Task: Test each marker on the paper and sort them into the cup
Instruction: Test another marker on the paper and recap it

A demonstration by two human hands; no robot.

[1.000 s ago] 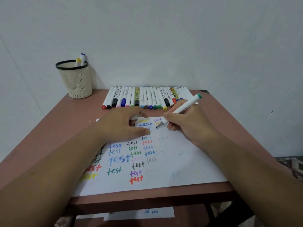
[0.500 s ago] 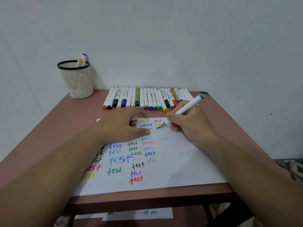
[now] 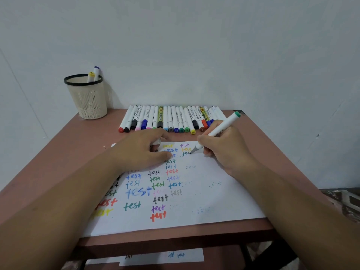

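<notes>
My right hand (image 3: pixel 224 151) grips a white marker with a green end (image 3: pixel 224 126), its dark tip touching the white paper (image 3: pixel 204 195) near the top, where dark green letters show. My left hand (image 3: pixel 140 151) lies on the paper's upper left with something white, a cap by its look, partly showing under the fingers. The paper carries many coloured "test" words. A row of several capped markers (image 3: pixel 171 119) lies along the table's far edge. A cream mesh cup (image 3: pixel 87 98) with a black rim stands at the far left, holding two markers (image 3: pixel 93 74).
The brown table (image 3: pixel 78 137) stands against a white wall. Its right edge runs close beside my right forearm. A lower shelf (image 3: pixel 161 257) under the front edge holds more paper strips with writing.
The marker tip has moved rightward across the paper, leaving dark green letters under the yellow word. My left hand has stayed in place.
</notes>
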